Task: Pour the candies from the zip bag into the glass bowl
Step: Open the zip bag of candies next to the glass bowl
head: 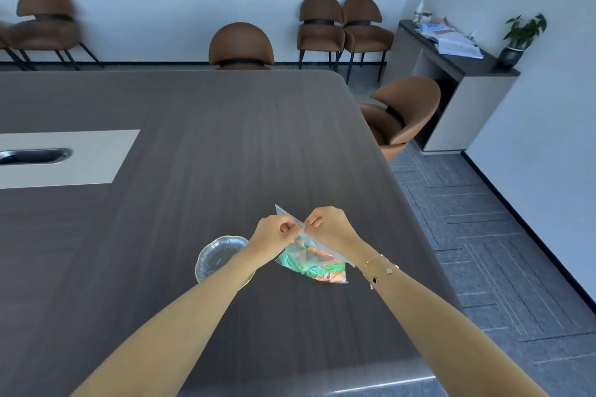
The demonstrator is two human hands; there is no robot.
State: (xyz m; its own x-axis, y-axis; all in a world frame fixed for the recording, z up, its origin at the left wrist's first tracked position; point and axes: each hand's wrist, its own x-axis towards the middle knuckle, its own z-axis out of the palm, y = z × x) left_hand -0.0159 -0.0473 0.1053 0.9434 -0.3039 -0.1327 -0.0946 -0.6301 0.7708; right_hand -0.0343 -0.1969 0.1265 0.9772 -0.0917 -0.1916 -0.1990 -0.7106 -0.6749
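pinching the top edge of the zip bag (311,259) with both hands, you have the seal strip caught between thumb and fingertips on each side: your left hand (274,232) is clamped on the strip from the 9 o'clock side, your right hand (329,226) from the 3 o'clock side, and the two nearly touch over the middle of the mouth. whether the zip has parted at all is too small to tell.

the bag is thin, clear film, soft and floppy, so it gives no support of its own; the candies (309,263) slump as a loose green and orange heap in its lower end, which seems to rest on the dark counter (193,138) toward 5 o'clock of your hands. it looks light, but the film is likely slippery, so keep your hold on the thicker zip strip rather than the bare sides.

the glass bowl (222,255) sits on the counter at about 8 o'clock from the bag, just beside it and partly under your left forearm. it looks empty, and it is rigid and breakable, so tip the bag over it gently.
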